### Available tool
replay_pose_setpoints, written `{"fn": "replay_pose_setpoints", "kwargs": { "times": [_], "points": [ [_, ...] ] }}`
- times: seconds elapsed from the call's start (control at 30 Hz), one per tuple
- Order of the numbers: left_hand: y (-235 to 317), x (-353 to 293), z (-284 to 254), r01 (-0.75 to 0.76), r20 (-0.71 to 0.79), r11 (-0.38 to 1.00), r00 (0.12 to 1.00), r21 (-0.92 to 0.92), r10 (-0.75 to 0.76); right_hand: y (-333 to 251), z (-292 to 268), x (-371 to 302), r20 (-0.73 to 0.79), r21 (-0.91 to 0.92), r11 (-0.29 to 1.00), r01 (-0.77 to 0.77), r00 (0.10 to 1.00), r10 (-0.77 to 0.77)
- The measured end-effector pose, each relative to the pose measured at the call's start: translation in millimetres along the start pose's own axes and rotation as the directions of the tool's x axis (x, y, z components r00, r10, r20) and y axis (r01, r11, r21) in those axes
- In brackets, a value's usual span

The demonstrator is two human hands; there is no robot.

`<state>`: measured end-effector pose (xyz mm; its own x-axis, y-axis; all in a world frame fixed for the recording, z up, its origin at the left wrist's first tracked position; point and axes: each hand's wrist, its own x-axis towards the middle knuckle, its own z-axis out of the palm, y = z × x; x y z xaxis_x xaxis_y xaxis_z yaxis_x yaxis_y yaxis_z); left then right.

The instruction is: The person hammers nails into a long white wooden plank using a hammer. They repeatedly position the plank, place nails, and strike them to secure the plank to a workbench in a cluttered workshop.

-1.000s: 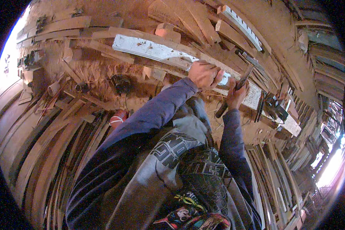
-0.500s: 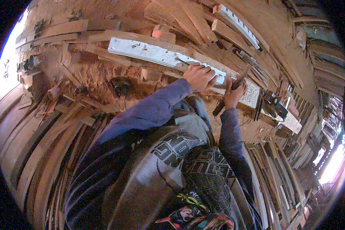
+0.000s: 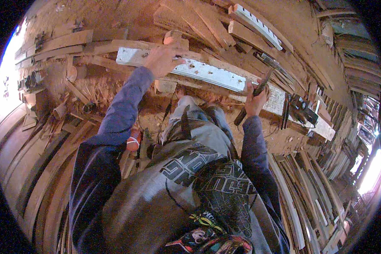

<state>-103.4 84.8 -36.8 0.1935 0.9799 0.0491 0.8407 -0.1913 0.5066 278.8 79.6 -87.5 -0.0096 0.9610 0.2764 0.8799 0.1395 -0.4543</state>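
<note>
A long white-painted board [image 3: 216,75] with dark marks along its top lies on a wooden beam. My left hand [image 3: 161,61] is over the board's left part, fingers bent; a small dark bit shows between finger and thumb, too small to name. In my right hand [image 3: 255,103], at the board's right end, is a dark bar-like hand tool [image 3: 261,86]. Its upper part points away from me and its lower end sticks out below my palm; the fist hides its middle.
A black power tool [image 3: 302,111] rests at the beam's right end. Wooden blocks [image 3: 166,86] sit by the beam, and loose planks [image 3: 190,21] lie beyond it. Stacked timber strips [image 3: 42,169] fill the near left, with more at the near right. An orange-red object [image 3: 133,139] lies beside my left arm.
My left hand has moved left along the white board; the thin dark stick seen in it earlier no longer shows. My right hand keeps its grip on the bar-like tool, nearly in place.
</note>
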Motion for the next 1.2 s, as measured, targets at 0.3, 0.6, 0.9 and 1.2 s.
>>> {"fn": "replay_pose_setpoints", "kwargs": {
  "times": [0.3,0.6,0.9,1.2],
  "points": [
    [-0.6,3.8,27.9,-0.228,0.195,0.974,0.955,-0.002,0.224,20.3,8.8,-1.8,-0.054,-0.028,0.998,0.061,0.997,-0.062],
    [2.5,32.5,21.3,-0.425,0.375,0.9,0.854,0.103,0.36,32.6,-13.6,-8.9,0.038,0.28,0.944,-0.173,0.985,0.169],
    [-0.2,20.6,37.6,-0.363,0.278,0.918,0.909,0.159,0.312,108.5,-73.5,-61.1,0.145,0.214,0.801,-0.56,0.829,0.541],
    [14.8,14.8,8.5,0.051,0.202,0.997,0.977,0.063,-0.063,158.2,-58.4,-59.2,0.405,0.164,0.827,-0.538,0.801,0.441]
  ]
}}
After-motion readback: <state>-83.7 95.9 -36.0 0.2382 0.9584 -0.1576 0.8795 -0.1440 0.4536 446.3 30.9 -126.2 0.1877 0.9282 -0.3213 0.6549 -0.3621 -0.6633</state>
